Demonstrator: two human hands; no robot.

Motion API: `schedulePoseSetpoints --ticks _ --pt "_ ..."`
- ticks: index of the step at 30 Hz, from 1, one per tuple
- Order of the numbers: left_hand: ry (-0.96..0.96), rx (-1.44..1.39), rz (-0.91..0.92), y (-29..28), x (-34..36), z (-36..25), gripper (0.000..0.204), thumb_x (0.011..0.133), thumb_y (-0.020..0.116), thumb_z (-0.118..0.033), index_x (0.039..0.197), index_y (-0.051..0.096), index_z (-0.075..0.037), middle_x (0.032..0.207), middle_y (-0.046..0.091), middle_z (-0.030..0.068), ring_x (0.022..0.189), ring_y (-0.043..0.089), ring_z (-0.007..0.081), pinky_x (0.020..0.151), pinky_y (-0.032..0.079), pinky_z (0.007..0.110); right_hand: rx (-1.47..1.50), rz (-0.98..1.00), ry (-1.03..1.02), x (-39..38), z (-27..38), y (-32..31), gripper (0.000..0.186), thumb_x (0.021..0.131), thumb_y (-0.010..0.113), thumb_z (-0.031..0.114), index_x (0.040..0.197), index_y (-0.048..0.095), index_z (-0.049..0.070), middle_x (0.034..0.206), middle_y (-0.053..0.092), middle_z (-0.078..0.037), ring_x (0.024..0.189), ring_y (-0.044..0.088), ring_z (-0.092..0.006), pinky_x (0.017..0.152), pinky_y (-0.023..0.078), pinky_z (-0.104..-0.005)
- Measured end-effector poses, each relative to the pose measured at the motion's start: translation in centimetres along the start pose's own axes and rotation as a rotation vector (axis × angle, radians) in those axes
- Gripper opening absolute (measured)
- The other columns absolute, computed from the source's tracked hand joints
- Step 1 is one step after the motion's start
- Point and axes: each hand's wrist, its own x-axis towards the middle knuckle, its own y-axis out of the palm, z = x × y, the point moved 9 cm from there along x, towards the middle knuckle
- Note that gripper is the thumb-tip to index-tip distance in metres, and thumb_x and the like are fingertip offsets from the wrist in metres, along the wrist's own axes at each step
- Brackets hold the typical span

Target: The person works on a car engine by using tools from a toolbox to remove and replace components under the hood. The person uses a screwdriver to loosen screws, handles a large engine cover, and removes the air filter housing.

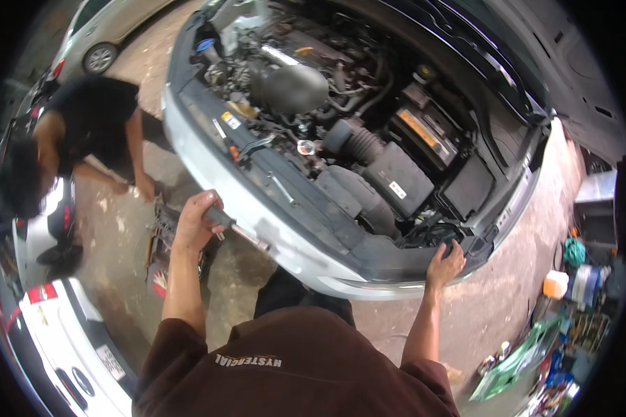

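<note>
My left hand (196, 226) is closed around the dark handle of a screwdriver (247, 236). Its metal shaft points right and down, over the silver front edge of a car (306, 260) with its hood up. My right hand (446, 265) rests on the car's front corner with its fingers apart, beside dark wiring (431, 235). On the black panel behind the front edge lie a shiny wrench (257, 146) and a long metal tool (281, 187). The engine bay beyond shows a battery (424, 132), an air filter box (398, 179) and a ribbed intake hose (358, 141).
At left a person in black (94, 125) bends over, hands together, near a tool pile (163, 240) on the floor. A white car (73, 347) stands at lower left, another car (111, 35) farther back. Bottles (555, 284) and a green panel (518, 361) lie at right.
</note>
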Motion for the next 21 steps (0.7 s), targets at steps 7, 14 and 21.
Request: schedulePoseSetpoints --ticks 7,14,21 --pt "0.155 0.675 0.107 15.2 16.4 -4.7 0.039 0.092 0.081 -0.036 0.108 0.069 -0.002 0.068 0.054 -0.0024 0.055 0.047 0.0077 0.049 0.037 0.027 -0.111 0.022 0.086 0.3 -0.8 0.0 0.031 0.1 0.066 0.025 0.125 0.068 0.007 0.132 0.067 -0.01 0.133 0.057 -0.0291 0.124 0.03 -0.0535" --pt "0.51 1.18 0.109 24.5 26.4 -5.2 0.044 0.09 0.081 -0.037 0.107 0.07 0.002 0.068 0.063 0.0072 0.061 0.057 0.0152 0.061 0.046 0.037 -0.088 0.01 0.109 0.6 -0.7 0.2 0.027 0.098 0.066 0.021 0.123 0.069 0.009 0.131 0.068 -0.008 0.131 0.058 -0.028 0.123 0.03 -0.0526" --pt "0.402 1.163 0.3 30.1 28.7 1.2 0.045 0.09 0.08 -0.039 0.11 0.071 0.0 0.08 0.071 0.0204 0.076 0.071 0.0331 0.075 0.053 0.043 -0.066 0.016 0.098 1.1 0.1 0.3 0.024 0.095 0.068 0.018 0.119 0.069 0.011 0.128 0.068 -0.006 0.13 0.059 -0.0269 0.123 0.03 -0.0518"
